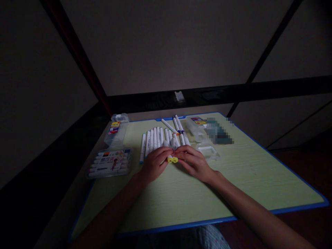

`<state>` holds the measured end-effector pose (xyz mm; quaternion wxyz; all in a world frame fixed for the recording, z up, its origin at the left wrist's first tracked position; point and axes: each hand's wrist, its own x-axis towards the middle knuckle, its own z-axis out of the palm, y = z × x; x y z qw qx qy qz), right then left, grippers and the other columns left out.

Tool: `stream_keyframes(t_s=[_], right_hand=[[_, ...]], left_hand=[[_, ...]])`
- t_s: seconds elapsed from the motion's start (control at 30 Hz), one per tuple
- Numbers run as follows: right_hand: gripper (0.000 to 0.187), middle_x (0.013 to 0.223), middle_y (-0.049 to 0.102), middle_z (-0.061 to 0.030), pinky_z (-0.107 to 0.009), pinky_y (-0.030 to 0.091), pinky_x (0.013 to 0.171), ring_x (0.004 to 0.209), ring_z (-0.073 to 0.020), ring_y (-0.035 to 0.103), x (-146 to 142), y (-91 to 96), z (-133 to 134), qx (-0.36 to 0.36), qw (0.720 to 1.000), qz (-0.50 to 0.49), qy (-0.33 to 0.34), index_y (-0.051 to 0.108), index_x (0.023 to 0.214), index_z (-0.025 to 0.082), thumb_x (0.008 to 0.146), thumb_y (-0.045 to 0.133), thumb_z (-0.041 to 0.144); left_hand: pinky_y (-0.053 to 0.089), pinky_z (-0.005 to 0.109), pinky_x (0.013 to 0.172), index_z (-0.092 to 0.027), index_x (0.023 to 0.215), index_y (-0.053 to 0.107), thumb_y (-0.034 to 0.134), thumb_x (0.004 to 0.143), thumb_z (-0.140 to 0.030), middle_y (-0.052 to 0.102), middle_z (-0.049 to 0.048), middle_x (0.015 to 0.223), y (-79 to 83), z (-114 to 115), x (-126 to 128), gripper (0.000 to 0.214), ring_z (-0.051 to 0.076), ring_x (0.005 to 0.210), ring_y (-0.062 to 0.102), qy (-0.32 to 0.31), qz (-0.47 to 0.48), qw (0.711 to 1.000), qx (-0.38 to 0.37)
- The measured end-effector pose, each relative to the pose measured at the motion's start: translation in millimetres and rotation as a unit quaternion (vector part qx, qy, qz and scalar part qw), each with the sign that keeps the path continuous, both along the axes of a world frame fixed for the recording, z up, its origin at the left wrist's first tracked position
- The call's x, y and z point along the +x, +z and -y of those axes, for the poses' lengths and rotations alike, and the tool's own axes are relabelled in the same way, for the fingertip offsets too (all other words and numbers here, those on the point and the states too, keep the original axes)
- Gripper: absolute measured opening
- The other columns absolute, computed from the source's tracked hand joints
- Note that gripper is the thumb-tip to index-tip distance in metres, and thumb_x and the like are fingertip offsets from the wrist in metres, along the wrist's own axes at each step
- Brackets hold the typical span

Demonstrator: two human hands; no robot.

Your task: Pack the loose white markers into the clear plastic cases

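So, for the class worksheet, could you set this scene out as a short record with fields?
Surface: yellow-green table with a blue edge
Hands: left grip and right grip meet around two yellow-ended markers
Beyond the hands: white markers lying on the table, several side by side, others crossing
Left side: marker case with pens showing inside; a labelled clear container behind it
Right side: another labelled clear container; a pixelated item, identity unclear
Light: dim
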<state>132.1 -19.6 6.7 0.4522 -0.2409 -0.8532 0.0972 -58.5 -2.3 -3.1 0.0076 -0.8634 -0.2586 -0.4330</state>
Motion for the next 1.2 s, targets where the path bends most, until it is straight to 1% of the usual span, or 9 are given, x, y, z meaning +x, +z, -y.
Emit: stream_keyframes(t_s=[0.13, 0.27, 0.43, 0.6, 0.93, 1.2], right_hand=[[0.024, 0.096, 0.059, -0.0072, -0.027, 0.051, 0.078, 0.092, -0.0134, 0.057, -0.5, -1.5, -0.2, 0.006, 1.0, -0.005, -0.002, 0.058, 0.106, 0.018, 0.084, 0.051, 0.012], [0.022, 0.096, 0.06, -0.0074, -0.026, 0.051, 0.077, 0.09, -0.0131, 0.058, -0.9, -3.2, -0.9, 0.012, 1.0, 0.0, 0.005, 0.058, 0.104, 0.016, 0.084, 0.052, 0.012], [0.023, 0.096, 0.06, -0.007, -0.026, 0.051, 0.076, 0.09, -0.0134, 0.058, 0.3, -4.7, -0.7, 0.019, 1.0, 0.008, 0.014, 0.058, 0.106, 0.018, 0.084, 0.051, 0.013], [0.024, 0.098, 0.06, -0.007, -0.025, 0.051, 0.076, 0.092, -0.0134, 0.057, 1.5, -3.7, 0.6, 0.034, 0.999, 0.026, 0.023, 0.058, 0.107, 0.019, 0.084, 0.052, 0.012], [0.023, 0.1, 0.06, -0.0074, -0.024, 0.05, 0.076, 0.092, -0.013, 0.057, 0.8, -1.8, 1.1, 0.024, 0.999, 0.036, 0.021, 0.059, 0.106, 0.018, 0.085, 0.05, 0.013], [0.022, 0.098, 0.059, -0.0074, -0.023, 0.05, 0.076, 0.091, -0.0124, 0.056, -0.3, -1.5, 1.2, 0.028, 0.999, 0.038, 0.024, 0.059, 0.105, 0.017, 0.085, 0.05, 0.013]], left_hand=[[0.051, 0.025, 0.079, -0.016, 0.102, 0.059, 0.05, 0.08, -0.008, 0.064, 0.0066, 0.096, -0.8, -0.4, 0.1, 0.025, 0.015, 0.089, 0.06, -0.009, -0.006, 1.0, -0.007], [0.051, 0.025, 0.074, -0.016, 0.099, 0.059, 0.048, 0.079, -0.007, 0.064, 0.0057, 0.093, -0.8, -1.4, -0.6, 0.025, 0.014, 0.085, 0.061, -0.006, -0.016, 1.0, 0.004], [0.052, 0.023, 0.071, -0.015, 0.094, 0.06, 0.047, 0.08, -0.006, 0.064, 0.0052, 0.09, 2.6, -0.8, -1.3, 0.021, 0.013, 0.081, 0.062, 0.008, -0.035, 0.999, 0.032], [0.051, 0.022, 0.07, -0.015, 0.091, 0.06, 0.045, 0.08, -0.005, 0.064, 0.0048, 0.088, 3.4, -0.7, -0.9, 0.021, 0.013, 0.079, 0.062, 0.02, -0.048, 0.998, 0.031], [0.051, 0.022, 0.067, -0.014, 0.087, 0.06, 0.048, 0.08, -0.008, 0.064, 0.0062, 0.087, 2.3, -0.7, -2.2, 0.015, 0.014, 0.078, 0.062, 0.019, -0.067, 0.997, 0.028], [0.05, 0.02, 0.063, -0.014, 0.081, 0.061, 0.046, 0.082, -0.009, 0.064, 0.0052, 0.084, 4.1, 0.0, -2.2, 0.015, 0.012, 0.072, 0.061, 0.018, -0.068, 0.997, 0.043]])
